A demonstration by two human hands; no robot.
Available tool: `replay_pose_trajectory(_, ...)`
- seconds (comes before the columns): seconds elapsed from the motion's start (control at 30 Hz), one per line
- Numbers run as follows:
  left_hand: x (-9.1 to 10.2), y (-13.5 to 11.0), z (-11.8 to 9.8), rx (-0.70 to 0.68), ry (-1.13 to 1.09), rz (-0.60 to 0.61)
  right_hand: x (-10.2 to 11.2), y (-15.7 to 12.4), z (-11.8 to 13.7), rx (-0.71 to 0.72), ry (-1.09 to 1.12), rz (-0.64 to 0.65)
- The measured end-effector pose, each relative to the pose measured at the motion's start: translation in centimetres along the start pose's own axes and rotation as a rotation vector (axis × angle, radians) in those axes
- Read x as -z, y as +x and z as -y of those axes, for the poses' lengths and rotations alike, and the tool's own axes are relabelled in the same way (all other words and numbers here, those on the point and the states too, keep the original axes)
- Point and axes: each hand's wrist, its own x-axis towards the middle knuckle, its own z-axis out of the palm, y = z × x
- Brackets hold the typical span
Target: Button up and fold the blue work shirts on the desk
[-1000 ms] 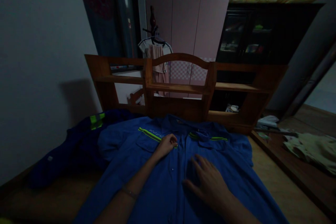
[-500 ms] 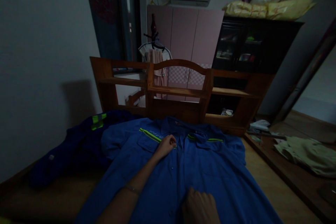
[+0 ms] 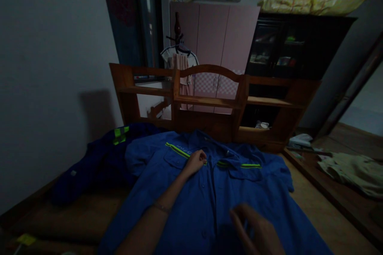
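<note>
A blue short-sleeved work shirt with neon-yellow chest stripes lies spread out, its front unfastened along the middle. At the left front edge, beside the stripe, my left hand is closed with its fingertips on the fabric. My right hand hovers over the lower right front of the shirt, thumb and fingers apart, nothing visible between them. Buttons run down the left front edge below my left hand. A dark blue garment with a reflective patch lies bunched to the left of the shirt.
A wooden headboard with shelves stands behind the shirt. The wall borders the left side. Pale clothing lies on the right beyond the wooden bed edge. A yellow tag shows at the lower left.
My right hand has lifted and moved right, its fingers spreading from a curled shape. My left hand stays at the shirt's front edge. The view has shifted slightly.
</note>
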Motion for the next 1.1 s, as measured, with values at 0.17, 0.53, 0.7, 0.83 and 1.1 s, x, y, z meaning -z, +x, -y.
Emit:
replay_pose_trajectory(0.17, 0.1, -0.3, -0.2, -0.009, -0.022, 0.011, 0.7, 9.3, -3.5, 0.059, 0.184, -0.054)
replay_pose_trajectory(0.53, -0.2, 2.1, -2.4, 0.07, -0.046, 0.015, -1.7, 17.2, -6.4, 0.047, 0.146, 0.111)
replay_pose_trajectory(0.7, -1.8, 2.1, -1.3, 0.193, -0.045, -0.088, -1.9, 18.1, -7.2, 0.071, 0.15, 0.105)
replay_pose_trajectory(0.83, -2.5, 3.1, -1.0, 0.219, -0.066, -0.113, -1.5, 18.2, -7.6, 0.132, 0.181, 0.123)
replay_pose_trajectory(1.1, -2.7, 0.9, -2.2, 0.101, -0.18, -0.078, -1.2, 17.9, -7.1, 0.222, -0.001, 0.044)
